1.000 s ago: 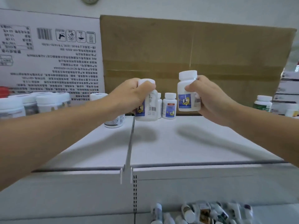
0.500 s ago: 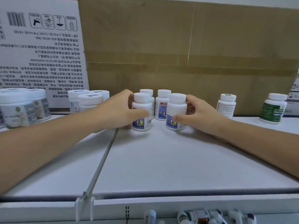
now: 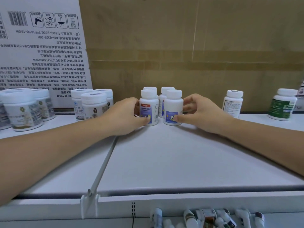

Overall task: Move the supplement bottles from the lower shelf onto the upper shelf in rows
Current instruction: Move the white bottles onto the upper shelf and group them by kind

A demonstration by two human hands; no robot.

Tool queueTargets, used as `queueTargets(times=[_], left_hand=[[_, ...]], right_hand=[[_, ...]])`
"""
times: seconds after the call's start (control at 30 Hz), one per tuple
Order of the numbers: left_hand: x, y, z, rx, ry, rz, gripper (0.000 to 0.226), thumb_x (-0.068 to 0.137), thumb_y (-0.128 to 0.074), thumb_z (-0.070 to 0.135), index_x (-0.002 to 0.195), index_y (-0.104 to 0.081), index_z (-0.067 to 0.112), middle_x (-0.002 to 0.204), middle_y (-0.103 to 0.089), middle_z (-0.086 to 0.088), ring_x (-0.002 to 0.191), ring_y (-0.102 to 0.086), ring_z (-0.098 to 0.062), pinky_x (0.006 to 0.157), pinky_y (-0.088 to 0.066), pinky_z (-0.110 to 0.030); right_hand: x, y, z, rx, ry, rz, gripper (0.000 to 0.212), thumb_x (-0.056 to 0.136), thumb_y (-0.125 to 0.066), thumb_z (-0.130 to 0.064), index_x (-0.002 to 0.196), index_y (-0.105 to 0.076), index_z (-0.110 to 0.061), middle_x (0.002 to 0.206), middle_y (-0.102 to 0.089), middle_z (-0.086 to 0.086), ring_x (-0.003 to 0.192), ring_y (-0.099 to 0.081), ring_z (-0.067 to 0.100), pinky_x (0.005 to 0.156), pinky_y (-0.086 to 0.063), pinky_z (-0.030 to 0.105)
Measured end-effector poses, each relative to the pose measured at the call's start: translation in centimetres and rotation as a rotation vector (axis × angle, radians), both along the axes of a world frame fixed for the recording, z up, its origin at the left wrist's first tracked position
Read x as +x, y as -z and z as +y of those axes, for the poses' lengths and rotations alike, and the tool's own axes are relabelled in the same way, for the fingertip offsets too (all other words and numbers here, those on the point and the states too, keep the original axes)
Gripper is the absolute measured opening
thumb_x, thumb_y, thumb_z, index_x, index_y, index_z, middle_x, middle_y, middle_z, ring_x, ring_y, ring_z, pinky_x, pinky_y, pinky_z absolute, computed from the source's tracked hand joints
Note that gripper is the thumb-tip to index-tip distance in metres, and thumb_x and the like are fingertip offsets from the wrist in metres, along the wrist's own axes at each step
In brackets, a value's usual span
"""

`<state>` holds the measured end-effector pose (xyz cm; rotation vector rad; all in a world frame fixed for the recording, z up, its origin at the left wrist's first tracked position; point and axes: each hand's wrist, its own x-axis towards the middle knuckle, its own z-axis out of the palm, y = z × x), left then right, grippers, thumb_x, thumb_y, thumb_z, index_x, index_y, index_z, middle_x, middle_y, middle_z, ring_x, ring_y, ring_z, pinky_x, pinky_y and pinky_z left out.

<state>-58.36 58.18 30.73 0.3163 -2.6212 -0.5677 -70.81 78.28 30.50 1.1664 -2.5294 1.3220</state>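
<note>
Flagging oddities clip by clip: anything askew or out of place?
The white carton at back left is upside down: its print reads inverted. The lower-shelf bottles lie tumbled on their sides. The left bottle, in the left hand, and the right bottle, in the right hand, stand upright.

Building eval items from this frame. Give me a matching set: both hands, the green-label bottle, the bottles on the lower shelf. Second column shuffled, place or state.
Things:
1. left hand
2. right hand
3. green-label bottle
4. lower-shelf bottles

Place or state:
A. lying on their sides below the upper shelf
B. upright near the upper shelf's right end
C. grips the red-patch bottle, front left of the group of four
D. grips the front-right bottle of that group

Pairs: 1-C, 2-D, 3-B, 4-A.
</note>
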Motion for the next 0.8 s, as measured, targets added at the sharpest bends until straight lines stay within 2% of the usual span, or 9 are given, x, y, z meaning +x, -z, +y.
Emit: queueTargets(times=[0.1,0.2,0.27,0.37,0.43,0.5,0.63,0.8], left_hand=[[0.0,0.1,0.1,-0.048,-0.004,-0.004,0.035,0.083,-0.068,0.043,0.110,-0.057,0.023,0.104,-0.065,0.010,0.089,-0.062,-0.008,0.080,-0.052,-0.032],[0.2,0.0,0.3,-0.090,-0.020,-0.037,0.036,0.084,-0.065,0.044,0.111,-0.056,0.022,0.104,-0.065,0.009,0.091,-0.062,-0.011,0.084,-0.052,-0.035],[0.7,-0.2,0.5,-0.131,-0.038,-0.113,0.042,0.084,-0.062,0.048,0.115,-0.053,0.021,0.108,-0.065,0.007,0.095,-0.061,-0.014,0.086,-0.052,-0.038],[1.7,-1.0,0.6,-0.240,-0.085,-0.273,0.052,0.085,-0.056,0.054,0.123,-0.048,0.018,0.116,-0.063,0.001,0.101,-0.060,-0.019,0.089,-0.052,-0.040],[2.8,-1.6,1.0,-0.292,-0.090,-0.342,0.057,0.087,-0.053,0.056,0.130,-0.046,0.019,0.123,-0.060,0.000,0.107,-0.058,-0.021,0.093,-0.050,-0.038],[4.3,-2.2,1.6,-0.327,-0.053,-0.370,0.059,0.089,-0.051,0.056,0.137,-0.043,0.023,0.130,-0.057,0.001,0.114,-0.055,-0.020,0.098,-0.046,-0.034],[8.7,-3.1,2.4,-0.350,0.090,-0.345,0.050,0.091,-0.051,0.055,0.134,-0.047,0.032,0.134,-0.053,0.010,0.115,-0.052,-0.013,0.091,-0.041,-0.027],[14.3,-3.1,2.7,-0.351,0.228,-0.264,0.038,0.089,-0.054,0.051,0.123,-0.055,0.034,0.121,-0.059,0.013,0.111,-0.055,-0.008,0.093,-0.045,-0.028]], right_hand=[[0.1,0.0,-0.1,0.043,0.018,0.021,0.040,0.074,-0.083,-0.032,0.103,-0.058,-0.020,0.096,-0.073,-0.007,0.091,-0.070,0.011,0.087,-0.054,0.033],[0.1,-0.2,0.0,0.134,0.028,0.060,0.042,0.075,-0.081,-0.039,0.106,-0.061,-0.019,0.098,-0.072,-0.007,0.092,-0.068,0.012,0.089,-0.053,0.034],[0.3,-0.6,0.3,0.280,0.052,0.092,0.049,0.077,-0.076,-0.046,0.114,-0.059,-0.019,0.110,-0.068,-0.006,0.097,-0.065,0.013,0.092,-0.051,0.035],[1.1,-1.9,1.4,0.616,0.116,0.178,0.056,0.084,-0.064,-0.054,0.127,-0.054,-0.018,0.125,-0.059,-0.003,0.110,-0.057,0.018,0.098,-0.046,0.035],[2.2,-2.8,2.4,0.736,0.120,0.187,0.057,0.088,-0.059,-0.054,0.134,-0.050,-0.021,0.132,-0.055,-0.004,0.116,-0.054,0.017,0.099,-0.044,0.031],[3.9,-3.4,3.7,0.767,0.110,0.199,0.056,0.088,-0.058,-0.055,0.136,-0.049,-0.027,0.135,-0.052,-0.007,0.119,-0.051,0.014,0.097,-0.042,0.027],[8.2,-3.8,6.1,0.696,0.086,0.233,0.043,0.088,-0.059,-0.053,0.128,-0.054,-0.036,0.131,-0.055,-0.012,0.119,-0.053,0.011,0.099,-0.042,0.027],[14.8,-3.5,8.3,0.627,0.093,0.236,0.036,0.089,-0.060,-0.049,0.123,-0.057,-0.037,0.125,-0.058,-0.015,0.115,-0.055,0.008,0.098,-0.043,0.026]])
